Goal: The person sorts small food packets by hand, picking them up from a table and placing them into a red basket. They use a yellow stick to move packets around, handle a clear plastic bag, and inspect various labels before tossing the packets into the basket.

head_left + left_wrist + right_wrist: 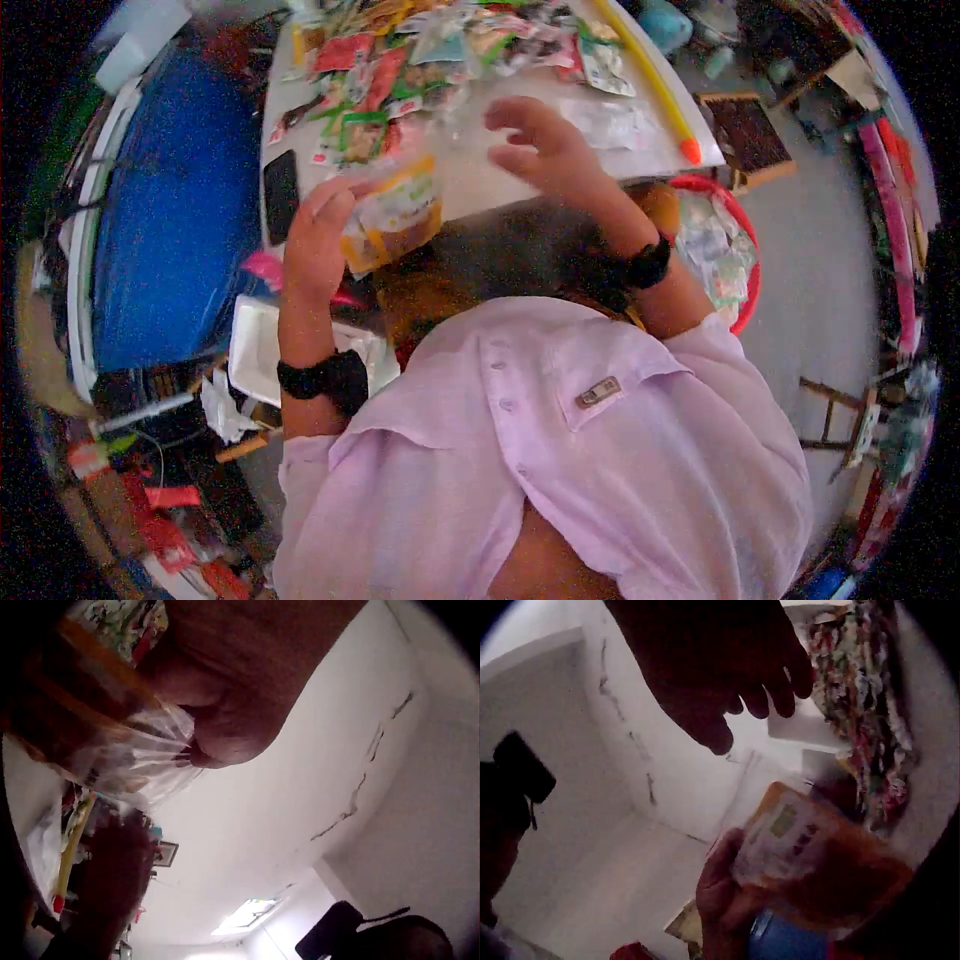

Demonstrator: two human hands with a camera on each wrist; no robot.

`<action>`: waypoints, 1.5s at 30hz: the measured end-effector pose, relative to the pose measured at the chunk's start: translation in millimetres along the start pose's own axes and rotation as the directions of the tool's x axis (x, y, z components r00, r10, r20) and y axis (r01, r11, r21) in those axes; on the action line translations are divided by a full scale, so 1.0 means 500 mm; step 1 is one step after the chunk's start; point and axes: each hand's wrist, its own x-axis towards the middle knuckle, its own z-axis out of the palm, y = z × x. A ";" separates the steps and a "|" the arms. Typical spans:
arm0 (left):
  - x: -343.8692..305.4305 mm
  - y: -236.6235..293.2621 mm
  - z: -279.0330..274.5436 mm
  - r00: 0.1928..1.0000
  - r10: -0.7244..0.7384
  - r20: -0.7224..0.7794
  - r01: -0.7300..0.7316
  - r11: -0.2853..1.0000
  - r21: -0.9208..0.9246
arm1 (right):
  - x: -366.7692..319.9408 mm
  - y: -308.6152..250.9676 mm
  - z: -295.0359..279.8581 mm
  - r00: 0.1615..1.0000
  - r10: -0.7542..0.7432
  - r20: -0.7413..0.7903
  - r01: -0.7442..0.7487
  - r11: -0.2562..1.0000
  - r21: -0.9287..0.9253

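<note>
My left hand [318,240] pinches the top of a clear plastic bag with orange-yellow edges [405,210], held in front of the table's near edge. In the left wrist view the bag's clear film [142,754] bunches at the fingers of the left hand [225,682]. To the right of the bag, my right hand [550,150] hovers over the table with its fingers slightly bent and apart, holding nothing. The right wrist view shows the bag [817,862] below the right hand [720,660], not touching it.
Many small colourful packets [380,75] cover the back and left of the white table [480,180]. A black phone [281,195] lies at the left edge, a yellow stick [650,75] at the right. A red basket [752,290] with packets stands right, a white foam box [255,350] lower left.
</note>
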 end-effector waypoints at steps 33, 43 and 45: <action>-0.122 -0.462 0.196 0.573 -0.643 0.507 0.385 0.758 0.526 | -0.470 0.044 -0.486 0.680 0.576 -0.453 -0.726 0.614 -0.310; -0.127 -0.404 0.229 0.649 -0.566 0.508 0.324 0.810 0.489 | -0.658 0.308 -0.512 0.371 0.691 -0.620 -0.916 0.384 -0.119; -0.136 -0.458 0.227 0.700 -0.474 0.534 0.219 0.854 0.472 | -0.667 0.322 -0.536 0.461 0.590 -0.664 -0.885 0.356 -0.298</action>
